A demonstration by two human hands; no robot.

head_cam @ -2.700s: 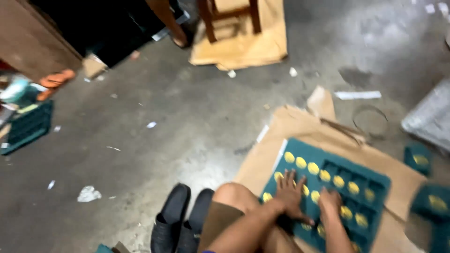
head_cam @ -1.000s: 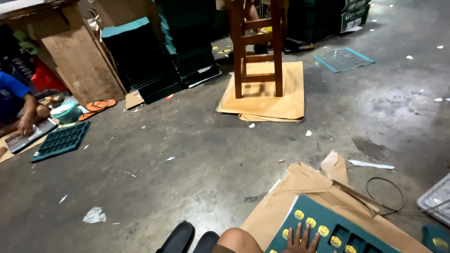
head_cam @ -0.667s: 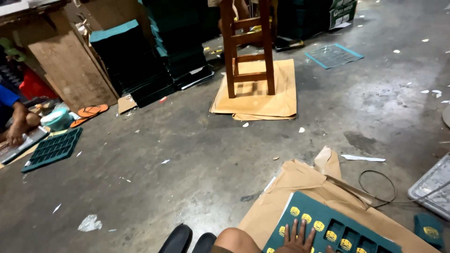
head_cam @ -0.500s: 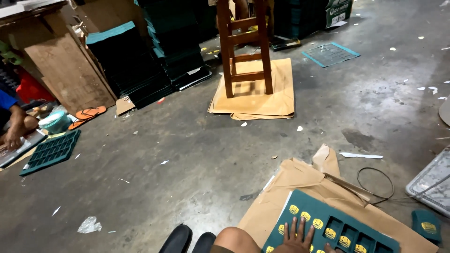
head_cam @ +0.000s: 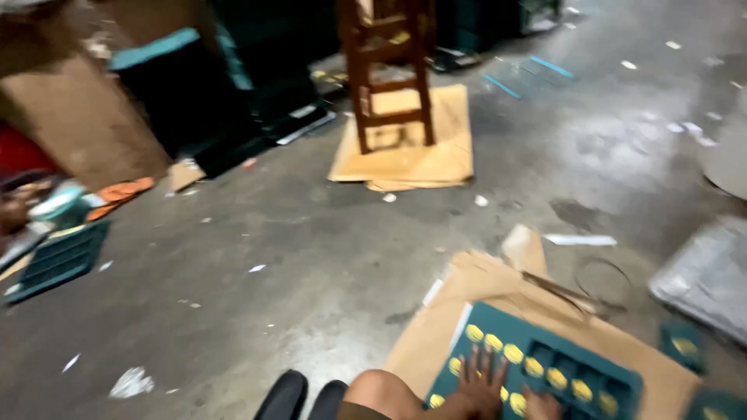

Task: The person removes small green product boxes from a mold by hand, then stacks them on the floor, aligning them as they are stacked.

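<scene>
The left hand lies flat on the green tray, fingers spread wide, gripping nothing. The right hand rests beside it on the tray, partly cut off by the lower edge; I cannot tell how its fingers are. The tray, with yellow pieces in its cells, sits on cardboard by the knee. Compared with half a second ago, the hands are a little more in view. Everything is blurred.
</scene>
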